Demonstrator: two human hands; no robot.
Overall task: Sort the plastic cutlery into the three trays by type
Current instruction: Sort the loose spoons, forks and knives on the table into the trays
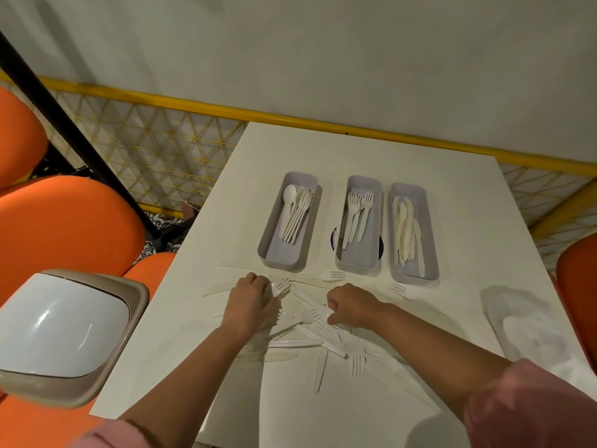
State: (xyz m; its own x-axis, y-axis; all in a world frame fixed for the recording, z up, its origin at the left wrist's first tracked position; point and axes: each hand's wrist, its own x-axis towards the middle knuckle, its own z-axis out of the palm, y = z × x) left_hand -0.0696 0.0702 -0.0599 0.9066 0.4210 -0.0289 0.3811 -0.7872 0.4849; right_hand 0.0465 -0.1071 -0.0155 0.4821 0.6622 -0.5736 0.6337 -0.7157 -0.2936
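Note:
Three grey trays stand side by side on the white table. The left tray [270,244] holds spoons, the middle tray [358,263] holds forks, the right tray [429,253] holds knives. A loose pile of white plastic cutlery [326,344] lies in front of them. My left hand [250,303] rests on the pile's left side, fingers closed around a clear fork [281,286]. My right hand [350,305] presses down on the pile's middle, pinching a white piece I cannot identify. A lone fork [326,275] lies just before the trays.
A clear plastic bag [529,331] lies at the table's right edge. A white swing-lid bin [61,331] stands left of the table. Orange chairs [64,221] sit left and at the far right. A yellow mesh railing [161,147] runs behind the table.

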